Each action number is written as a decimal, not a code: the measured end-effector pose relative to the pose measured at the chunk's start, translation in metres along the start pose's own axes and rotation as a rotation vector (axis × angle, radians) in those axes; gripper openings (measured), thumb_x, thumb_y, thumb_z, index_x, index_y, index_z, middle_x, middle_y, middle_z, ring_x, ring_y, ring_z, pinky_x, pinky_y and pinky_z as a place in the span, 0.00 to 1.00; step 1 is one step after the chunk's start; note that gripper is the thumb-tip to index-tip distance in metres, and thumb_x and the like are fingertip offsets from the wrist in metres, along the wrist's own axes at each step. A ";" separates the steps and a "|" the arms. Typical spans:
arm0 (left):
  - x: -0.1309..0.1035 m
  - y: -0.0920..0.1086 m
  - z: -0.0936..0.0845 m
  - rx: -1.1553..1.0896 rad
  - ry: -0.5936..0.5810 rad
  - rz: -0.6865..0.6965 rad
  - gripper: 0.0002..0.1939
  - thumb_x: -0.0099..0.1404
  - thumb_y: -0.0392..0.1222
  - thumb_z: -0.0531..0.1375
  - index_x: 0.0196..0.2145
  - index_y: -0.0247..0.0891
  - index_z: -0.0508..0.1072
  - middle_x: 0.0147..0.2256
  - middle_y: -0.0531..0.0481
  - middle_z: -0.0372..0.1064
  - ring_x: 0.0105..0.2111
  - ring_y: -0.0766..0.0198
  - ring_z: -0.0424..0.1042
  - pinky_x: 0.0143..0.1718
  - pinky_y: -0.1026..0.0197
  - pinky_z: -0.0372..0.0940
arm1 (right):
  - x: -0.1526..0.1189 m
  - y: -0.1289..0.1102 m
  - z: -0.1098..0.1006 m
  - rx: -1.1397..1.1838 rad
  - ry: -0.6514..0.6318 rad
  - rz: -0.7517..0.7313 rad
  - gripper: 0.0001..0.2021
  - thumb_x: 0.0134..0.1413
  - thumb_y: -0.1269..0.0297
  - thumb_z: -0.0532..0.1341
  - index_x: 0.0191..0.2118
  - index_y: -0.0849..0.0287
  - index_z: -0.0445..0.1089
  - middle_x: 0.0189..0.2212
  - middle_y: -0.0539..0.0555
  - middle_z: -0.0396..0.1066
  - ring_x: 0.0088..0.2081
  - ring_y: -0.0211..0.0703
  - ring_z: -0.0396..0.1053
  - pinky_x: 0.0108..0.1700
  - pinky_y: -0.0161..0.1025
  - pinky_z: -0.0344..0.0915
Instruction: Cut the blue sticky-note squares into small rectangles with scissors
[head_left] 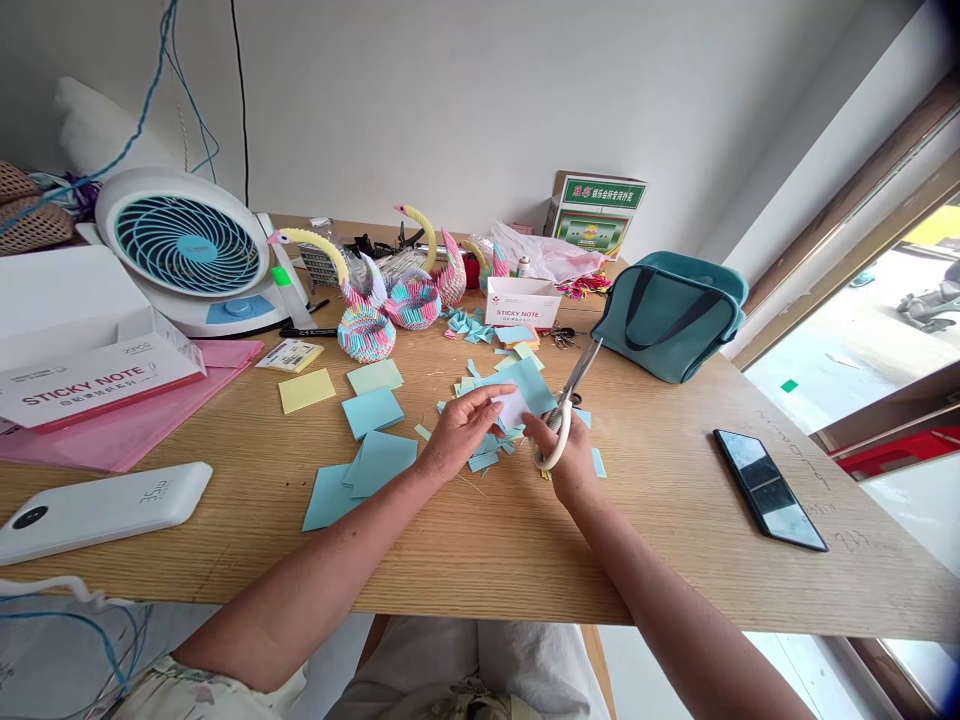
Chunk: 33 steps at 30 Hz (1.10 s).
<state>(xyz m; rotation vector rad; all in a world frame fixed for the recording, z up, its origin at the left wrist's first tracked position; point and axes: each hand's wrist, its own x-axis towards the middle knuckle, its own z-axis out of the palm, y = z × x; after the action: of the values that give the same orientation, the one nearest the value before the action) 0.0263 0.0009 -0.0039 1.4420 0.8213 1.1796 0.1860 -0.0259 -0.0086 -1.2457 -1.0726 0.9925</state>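
My left hand [463, 428] is closed on a small pale sheet of paper [513, 409], pinching its left side. In my right hand [574, 458] is a pair of scissors [580, 372] with a cream handle, blades pointing up and away. My right fingertips also reach the paper's right edge. Beneath both hands lie a larger blue sheet [534, 382] and many cut paper scraps [484, 458]. Left of my left hand are blue sticky notes [384, 463] in loose piles, with a yellow pad [307, 391] farther left.
Folded paper swans [366, 335] stand behind, beside a sticky note box [523, 303]. A teal bag [671, 315] sits at the back right, a phone [769, 490] at right. Leftward are a fan [191, 248], a large white box [97, 370] and a power bank [105, 510].
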 end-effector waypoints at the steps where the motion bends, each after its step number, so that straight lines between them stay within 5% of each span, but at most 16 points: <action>1: 0.000 -0.001 0.001 -0.006 0.006 -0.003 0.21 0.64 0.47 0.63 0.51 0.35 0.77 0.34 0.49 0.73 0.29 0.67 0.68 0.35 0.62 0.71 | 0.000 0.001 0.000 -0.001 0.001 -0.003 0.19 0.43 0.50 0.70 0.28 0.55 0.62 0.23 0.48 0.68 0.26 0.40 0.63 0.30 0.38 0.59; 15: 0.002 -0.004 0.003 0.072 -0.005 -0.060 0.28 0.61 0.41 0.65 0.59 0.36 0.72 0.29 0.52 0.69 0.25 0.70 0.63 0.25 0.68 0.61 | 0.001 0.002 -0.002 0.011 0.010 0.004 0.20 0.43 0.51 0.71 0.27 0.55 0.61 0.22 0.47 0.67 0.24 0.38 0.60 0.29 0.37 0.58; 25: 0.005 -0.020 -0.003 0.044 -0.024 0.011 0.28 0.61 0.39 0.65 0.59 0.39 0.72 0.48 0.43 0.74 0.39 0.65 0.71 0.38 0.65 0.68 | 0.002 -0.001 -0.002 -0.051 0.036 0.029 0.17 0.45 0.50 0.69 0.28 0.57 0.65 0.23 0.50 0.70 0.26 0.40 0.64 0.30 0.38 0.59; 33: 0.002 -0.013 -0.010 0.062 -0.009 0.021 0.27 0.61 0.38 0.65 0.59 0.40 0.73 0.47 0.44 0.75 0.38 0.65 0.71 0.36 0.67 0.67 | 0.001 0.001 -0.003 0.007 -0.028 -0.055 0.15 0.52 0.51 0.67 0.29 0.58 0.69 0.25 0.51 0.72 0.29 0.40 0.66 0.34 0.38 0.60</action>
<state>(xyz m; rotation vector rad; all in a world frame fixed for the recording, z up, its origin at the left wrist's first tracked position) 0.0187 0.0086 -0.0167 1.5083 0.8451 1.1716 0.1890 -0.0251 -0.0097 -1.1936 -1.1183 0.9738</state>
